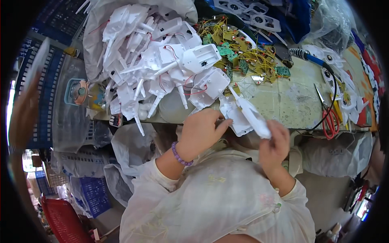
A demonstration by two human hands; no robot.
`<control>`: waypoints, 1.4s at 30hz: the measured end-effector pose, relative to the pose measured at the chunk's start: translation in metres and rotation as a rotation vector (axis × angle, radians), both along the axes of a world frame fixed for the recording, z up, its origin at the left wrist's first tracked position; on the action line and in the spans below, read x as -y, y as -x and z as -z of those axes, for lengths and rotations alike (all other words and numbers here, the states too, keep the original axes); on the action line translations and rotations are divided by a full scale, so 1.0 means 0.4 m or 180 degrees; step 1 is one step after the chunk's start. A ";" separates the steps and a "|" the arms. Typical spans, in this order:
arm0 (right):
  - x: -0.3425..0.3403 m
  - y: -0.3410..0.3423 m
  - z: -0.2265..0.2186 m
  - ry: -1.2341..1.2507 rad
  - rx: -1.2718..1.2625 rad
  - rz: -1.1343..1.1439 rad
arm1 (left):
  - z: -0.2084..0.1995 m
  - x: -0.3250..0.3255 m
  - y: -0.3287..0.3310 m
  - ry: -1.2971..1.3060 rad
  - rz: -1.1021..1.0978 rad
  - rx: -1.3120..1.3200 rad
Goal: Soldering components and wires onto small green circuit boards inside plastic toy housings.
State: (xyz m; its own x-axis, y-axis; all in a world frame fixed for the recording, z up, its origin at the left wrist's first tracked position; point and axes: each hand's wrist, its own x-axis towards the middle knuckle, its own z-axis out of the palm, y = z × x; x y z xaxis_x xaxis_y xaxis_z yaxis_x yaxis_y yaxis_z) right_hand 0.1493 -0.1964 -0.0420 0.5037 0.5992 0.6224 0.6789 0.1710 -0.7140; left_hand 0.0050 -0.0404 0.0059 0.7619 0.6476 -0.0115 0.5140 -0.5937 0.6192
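Note:
My right hand (pixel 275 146) is closed round the near end of a long white plastic shell (pixel 252 115), held tilted over the table's front edge. Partly under it sits an open white plastic housing (pixel 239 122). My left hand (pixel 204 131), a purple bead bracelet at its wrist, has its fingers curled and its thumb on the left rim of that housing; the fingertips are partly hidden. Just beyond my left hand lies another white housing (pixel 210 87) with red and black wires, at the edge of a large heap of handled white housings (pixel 162 60).
Green and tan circuit boards (pixel 247 54) with yellow wires are piled at the back middle. On the right of the table (pixel 300 97) are a soldering iron (pixel 310 56) with its black cable, red-handled scissors (pixel 330 121) and more white parts (pixel 344 95). A red plastic chair (pixel 65 220) stands lower left.

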 end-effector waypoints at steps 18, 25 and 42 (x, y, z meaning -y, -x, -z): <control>0.020 -0.063 0.025 -0.0806 -0.0374 0.0481 | 0.004 -0.071 -0.135 -0.2687 0.0813 0.0790; 0.007 -0.067 0.038 -0.0622 0.1233 -0.0491 | 0.030 -0.005 -0.012 -0.2570 0.0892 0.0824; -0.028 -0.051 -0.029 0.1155 0.0676 -0.1239 | 0.040 0.010 -0.056 -0.0160 -0.0114 0.0612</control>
State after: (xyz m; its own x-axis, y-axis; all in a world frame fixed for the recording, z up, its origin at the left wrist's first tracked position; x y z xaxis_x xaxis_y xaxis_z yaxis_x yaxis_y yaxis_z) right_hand 0.1697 -0.1852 -0.0302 0.0894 0.9097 0.4055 0.7500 0.2065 -0.6284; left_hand 0.0276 -0.0443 -0.0102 0.7233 0.6705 0.1652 0.4104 -0.6098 0.6780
